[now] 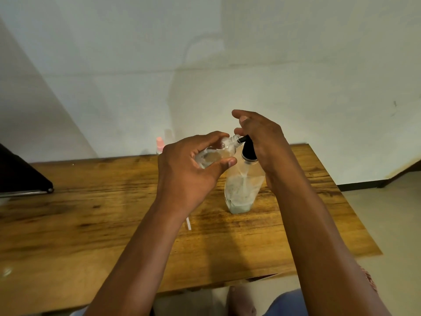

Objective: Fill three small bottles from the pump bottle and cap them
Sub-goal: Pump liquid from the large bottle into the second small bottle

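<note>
At the far left a dark flat object (22, 176) with a metal edge lies on the wooden table (91, 224); what it is cannot be told. Further right, at the table's far edge near the wall, stands a small bottle with a pink cap (160, 144), mostly hidden behind the left hand; it looks capped, so one bottle may already be done, though its fill level is not visible. A thin white strip (188, 223) lies on the wood just beside the left wrist.

The left hand (189, 169) has its fingers and thumb curled round a small clear plastic bottle (218, 153), tilted so that its open mouth meets the black nozzle. It is uncapped, and it holds a little liquid at most.

Right of it, the tall clear pump bottle with a black pump head (241, 185) stands on the table, a low layer of pale liquid at its base. The right hand (262, 137) rests on top of the pump head, fingers bent over it, seemingly pressing.

Judged from this, filling is in hand: this bottle needs topping and capping. A third bottle is not in view.
</note>
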